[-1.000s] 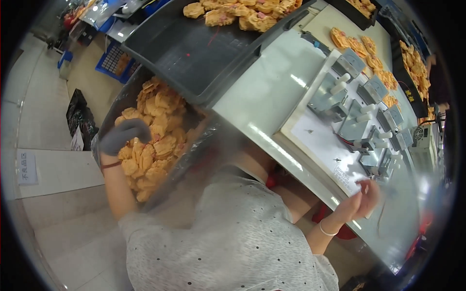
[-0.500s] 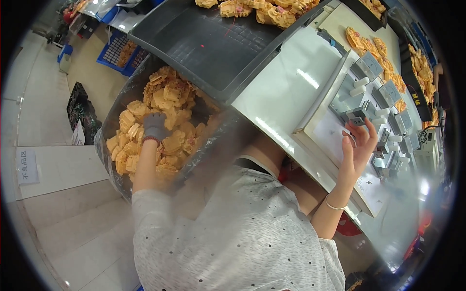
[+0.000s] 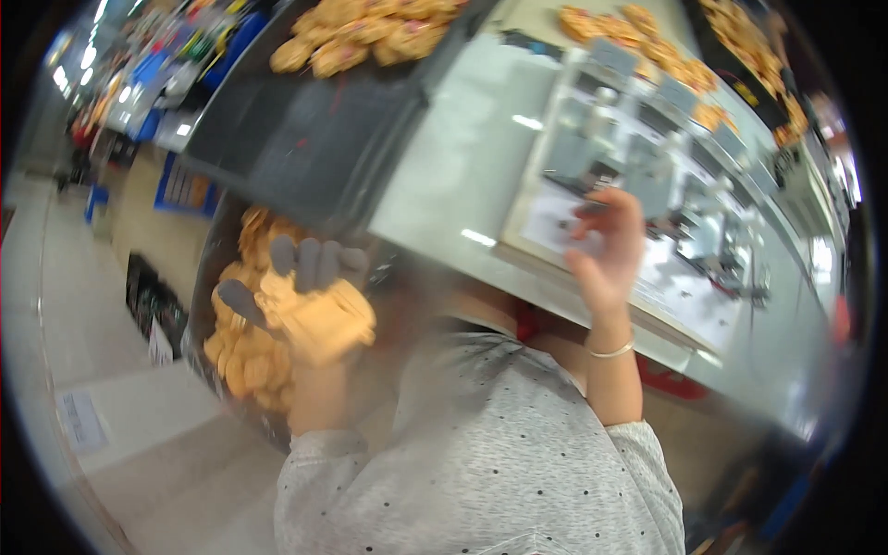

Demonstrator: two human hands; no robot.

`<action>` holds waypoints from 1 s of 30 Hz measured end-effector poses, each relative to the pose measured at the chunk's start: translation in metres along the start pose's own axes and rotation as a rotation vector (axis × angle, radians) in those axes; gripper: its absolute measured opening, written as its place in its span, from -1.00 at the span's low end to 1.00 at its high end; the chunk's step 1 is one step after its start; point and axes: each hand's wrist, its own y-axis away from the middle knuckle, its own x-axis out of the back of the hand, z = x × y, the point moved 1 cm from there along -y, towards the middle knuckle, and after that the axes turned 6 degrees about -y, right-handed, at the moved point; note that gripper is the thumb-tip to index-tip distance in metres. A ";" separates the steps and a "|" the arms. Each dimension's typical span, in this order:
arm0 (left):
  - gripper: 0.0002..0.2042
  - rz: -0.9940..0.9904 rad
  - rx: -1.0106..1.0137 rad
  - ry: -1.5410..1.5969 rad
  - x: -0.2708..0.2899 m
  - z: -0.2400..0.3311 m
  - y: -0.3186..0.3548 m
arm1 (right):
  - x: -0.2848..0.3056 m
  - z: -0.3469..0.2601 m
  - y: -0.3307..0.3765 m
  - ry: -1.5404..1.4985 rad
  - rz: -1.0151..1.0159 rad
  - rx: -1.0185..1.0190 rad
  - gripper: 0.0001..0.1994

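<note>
My left hand (image 3: 319,264), in a grey glove, is raised over the bin with its palm turned up. In it rests a yellow-orange moulded plastic part (image 3: 328,319), with the gloved fingers spread around its far side. Several similar plastic parts (image 3: 250,356) fill the lined bin below. My bare right hand (image 3: 610,250) is over the near side of a metal fixture (image 3: 638,166) on the table. Its fingers are bent and apart from the thumb, the fingertips by a small dark block (image 3: 601,178). Blur hides whether they touch it.
A black tray (image 3: 268,139) holds more yellow-orange parts at its far end. The fixture's pale base board (image 3: 546,217) lies on the white table (image 3: 453,176). More parts (image 3: 638,42) lie beyond the fixture. A blue basket (image 3: 176,190) stands at the far left.
My left hand has come up out of the pile, turned palm up, and now holds a plastic part. My right hand stays by the fixture's block. The whole view has shifted.
</note>
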 end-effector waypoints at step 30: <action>-0.51 -0.914 0.172 -1.533 -0.097 -0.165 -0.179 | 0.017 -0.009 -0.002 -0.048 -0.086 0.024 -0.51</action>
